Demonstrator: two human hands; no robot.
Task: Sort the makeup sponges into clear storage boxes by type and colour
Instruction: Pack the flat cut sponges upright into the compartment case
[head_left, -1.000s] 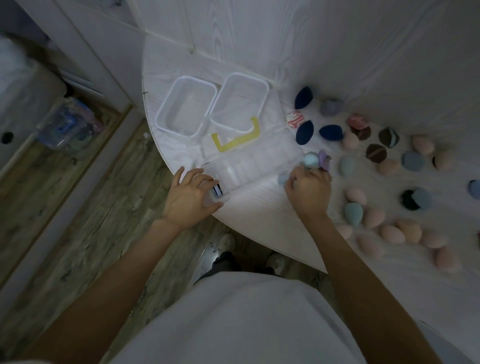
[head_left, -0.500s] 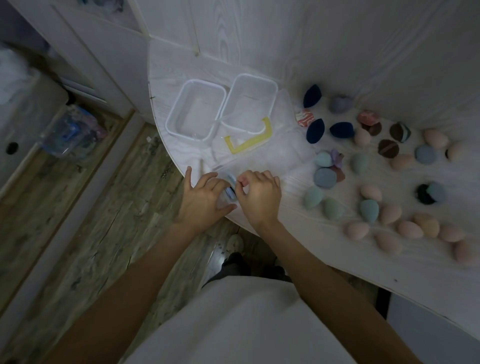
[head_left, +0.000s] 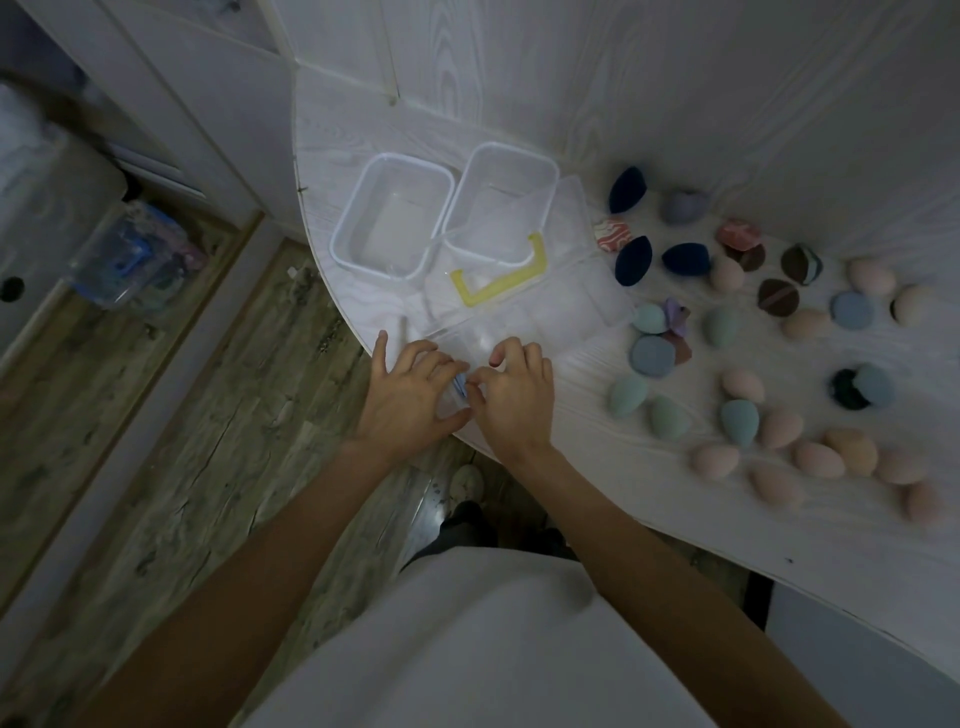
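clear divided box (head_left: 524, 322) long axis left-right; left hand (head_left: 410, 400), right hand (head_left: 511, 397) grip near-left corner.

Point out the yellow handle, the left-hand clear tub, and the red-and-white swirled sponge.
yellow handle (head_left: 497, 283), head view, on its long bar.
left clear tub (head_left: 344, 223), head view, on its left rim.
red-and-white swirled sponge (head_left: 613, 235), head view, on its top face.

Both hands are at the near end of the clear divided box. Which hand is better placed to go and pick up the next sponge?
Right, probably. The right hand is on the side of the divided box nearest the loose sponges; the left hand would have to cross over it.
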